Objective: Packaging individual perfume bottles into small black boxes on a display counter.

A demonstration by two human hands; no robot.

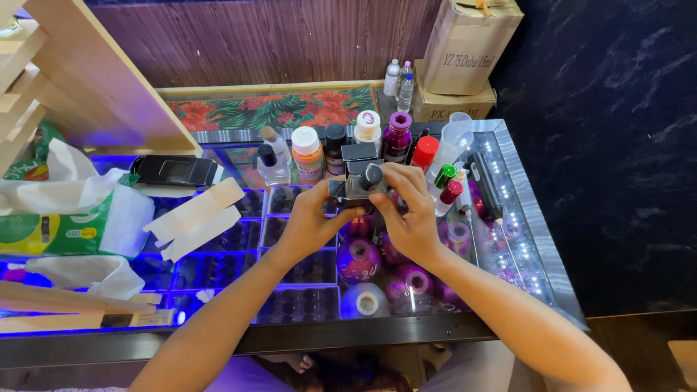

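We are holding a small square glass bottle [357,181] with a dark round cap over the middle of a glass-topped counter [537,239], both hands closed in on it. Our left hand [308,221] is cupping the bottle from the left and below, fingers curling around its side. Our right hand [406,210] is coming over from the right, its fingertips [385,174] pinching at the dark cap. Just behind the bottle a row of other bottles is standing: one with an orange band and white cap [308,154], a dark one [335,149], a white-capped one [368,127], a purple one [397,136] and a red-capped one [424,152]. Under the glass, round purple flasks [359,260] are lying beneath our hands. To the left we are seeing a flat black case [176,171], an open pale cardboard carton [194,218] and a green tissue pack [51,225] with white tissue spilling out. Two brown cardboard boxes [465,58] are standing stacked at the far right corner.
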